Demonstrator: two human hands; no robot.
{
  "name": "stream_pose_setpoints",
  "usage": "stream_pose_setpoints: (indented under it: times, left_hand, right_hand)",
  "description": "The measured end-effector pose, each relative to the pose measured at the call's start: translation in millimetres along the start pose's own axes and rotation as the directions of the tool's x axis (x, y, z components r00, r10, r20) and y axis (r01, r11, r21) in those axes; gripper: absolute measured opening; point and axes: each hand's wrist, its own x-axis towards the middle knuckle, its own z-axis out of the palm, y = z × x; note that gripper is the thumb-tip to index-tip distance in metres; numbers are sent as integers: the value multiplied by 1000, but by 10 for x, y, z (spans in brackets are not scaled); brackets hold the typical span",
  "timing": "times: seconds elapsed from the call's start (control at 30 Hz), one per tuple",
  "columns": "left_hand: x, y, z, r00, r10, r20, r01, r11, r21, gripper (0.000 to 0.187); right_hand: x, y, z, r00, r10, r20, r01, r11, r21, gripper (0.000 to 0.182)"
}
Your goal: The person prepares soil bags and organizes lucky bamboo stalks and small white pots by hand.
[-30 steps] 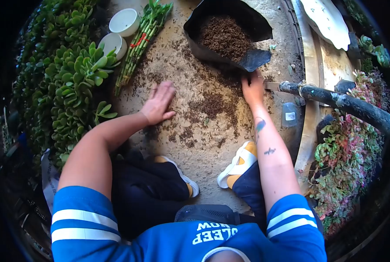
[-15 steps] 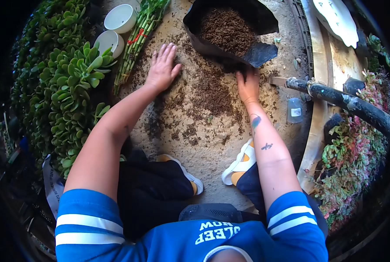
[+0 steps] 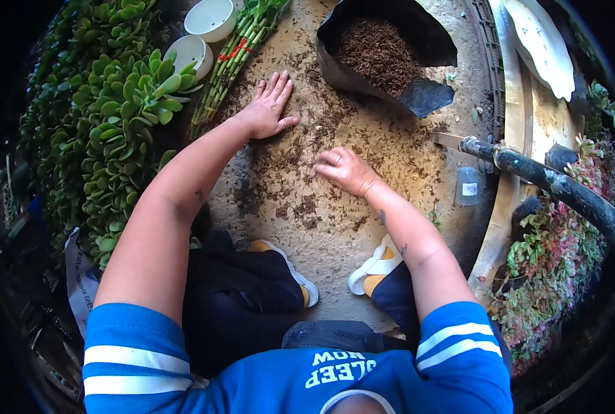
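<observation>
My left hand (image 3: 269,110) lies flat on the sandy ground with its fingers stretched out, just right of the tied green stalks (image 3: 230,67). Lower and to the right, my right hand (image 3: 349,171) is low over the ground. Its fingers are curled together, and a ring shows on one; whatever they hold, if anything, is hidden. Loose brown bark-like bits (image 3: 287,155) are scattered around both hands. Beyond my right hand stands a black bag (image 3: 342,79) with a rolled-open mouth, containing brown shredded mulch (image 3: 380,55).
Leafy succulents (image 3: 125,103) crowd the left side, beside two white bowls (image 3: 211,21). On the right are a dark pipe (image 3: 528,165), a clear plastic cup (image 3: 467,186) and pinkish succulents (image 3: 549,255). My shoes (image 3: 376,265) rest on the ground near me.
My right hand has come away from the bag's near edge, toward me and left, and its fingers have curled. The dense brown patch looks thinner. My left hand stays flat; the view has shifted slightly.
</observation>
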Motion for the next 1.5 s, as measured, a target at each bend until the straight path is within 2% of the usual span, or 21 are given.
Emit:
stream_pose_setpoints:
  times: [0.1, 0.13, 0.2, 0.23, 0.27, 0.33, 0.47, 0.53, 0.6, 0.67, 0.73, 0.77, 0.8, 0.9, 0.93, 1.0, 1.07, 1.23, 1.4, 1.43, 1.5]
  left_hand:
    - [3, -20, -139, 993, 51, 102, -48, 998, -39, 87]
    - [0, -48, -210, 995, 47, 88, -44, 998, -40, 87]
    - [-108, -2, -354, 984, 44, 175, -51, 998, 37, 93]
    - [-199, -17, -356, 985, 65, 160, -77, 995, 67, 95]
    - [-298, -21, -371, 987, 62, 147, -72, 995, 63, 95]
    - [-539, 20, -402, 951, 124, 284, -165, 978, 125, 94]
    - [-813, 177, -130, 985, 30, 168, -35, 999, 27, 84]
    - [-821, 247, -42, 998, -2, 56, 7, 996, -92, 77]
    - [-742, 205, -38, 999, 17, -32, -23, 984, -179, 69]
    - [-632, 118, 12, 986, -149, -78, 130, 968, -213, 65]
    - [-604, -8, 77, 965, -244, -91, 217, 946, -240, 64]
    - [-613, -31, 101, 942, -322, -100, 284, 918, -278, 64]
    - [-642, -19, 91, 940, -327, -95, 290, 916, -278, 64]
    - [-651, 27, 64, 954, -292, -70, 274, 941, -197, 66]
    - [-632, 25, 62, 953, -296, -68, 278, 940, -196, 66]
    - [-582, 30, 72, 827, -560, -38, 544, 816, -197, 70]
    - [-608, -13, 108, 822, -567, -56, 550, 815, -182, 73]
    - [-595, -199, 76, 854, -505, -126, 499, 863, -76, 74]
    - [-48, -100, 48, 850, -501, -163, 483, 864, -142, 76]
    - [-9, -85, 180, 861, -374, -344, 380, 924, -54, 72]
    - [-57, 86, 156, 968, -72, -240, 49, 994, -100, 64]
  right_hand:
    - [45, 5, -58, 939, 309, -151, -308, 951, 30, 17]
    - [71, -27, -81, 942, 299, -149, -300, 954, 19, 17]
    - [107, -170, -180, 696, 717, -42, -560, 578, 593, 16]
    - [139, -255, -293, 596, 781, 184, -516, 198, 833, 16]
    - [238, -324, -540, 601, 779, 180, -521, 211, 827, 16]
    - [476, -463, -1056, 548, 782, 298, -403, -66, 913, 17]
    - [891, -43, -1761, 611, 790, 52, -96, 9, 995, 20]
    - [1062, 524, -1769, 531, 847, -37, -8, 49, 999, 28]
    - [1263, 692, -1810, 526, 846, 86, -137, -15, 990, 36]
    - [1333, 778, -1808, 605, 794, -59, -537, 461, 706, 51]
    - [1327, 776, -1927, 787, 588, -185, -521, 795, 310, 51]
    - [1316, 605, -1989, 734, 643, -217, -627, 765, 148, 50]
    - [1276, 373, -2003, 767, 525, -369, -561, 828, 12, 38]
    - [1079, -145, -1744, 754, 313, -578, -304, 946, 116, 19]
    - [931, -202, -1506, 764, 294, -574, -226, 956, 188, 18]
    - [612, -385, -1028, 857, 339, -388, -289, 940, 181, 24]
    - [162, -371, -617, 886, 415, -205, -425, 905, -1, 38]
    - [-656, -183, -230, 665, 731, -154, -743, 629, -228, 48]
    - [-755, -125, -132, 646, 751, -137, -757, 608, -239, 50]
    - [-766, -124, -106, 642, 751, -153, -760, 597, -257, 50]
    - [-759, -103, -86, 628, 753, -197, -772, 571, -280, 50]
